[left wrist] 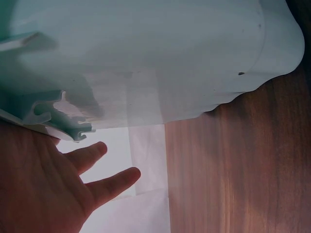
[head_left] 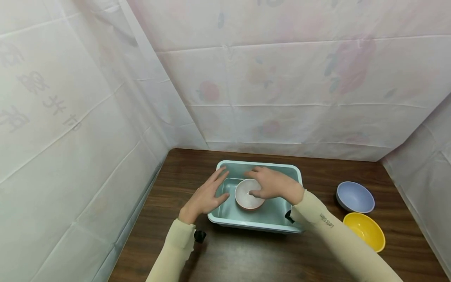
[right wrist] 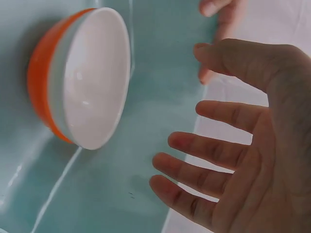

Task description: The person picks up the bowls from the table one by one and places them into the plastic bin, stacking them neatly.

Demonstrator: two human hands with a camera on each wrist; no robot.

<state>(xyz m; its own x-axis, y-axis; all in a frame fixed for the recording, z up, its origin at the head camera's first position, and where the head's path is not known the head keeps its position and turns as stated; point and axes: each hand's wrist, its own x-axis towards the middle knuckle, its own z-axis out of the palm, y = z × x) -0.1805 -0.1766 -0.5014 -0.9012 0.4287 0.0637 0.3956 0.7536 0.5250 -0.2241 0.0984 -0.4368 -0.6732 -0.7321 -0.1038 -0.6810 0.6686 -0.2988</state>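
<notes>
A bowl, white inside and orange outside, stands upright in a pale blue-green plastic basin. My right hand hovers over the basin beside the bowl, fingers spread and holding nothing; the right wrist view shows a gap between its fingers and the bowl. Over the basin's left side is my left hand, fingers apart and nothing in its grasp. In the left wrist view the hand is close to the basin's rim; whether it touches is unclear.
On the right of the dark wooden table a lavender-blue bowl and a yellow bowl stand side by side, their rims close. White patterned sheeting hangs behind the table and along both sides.
</notes>
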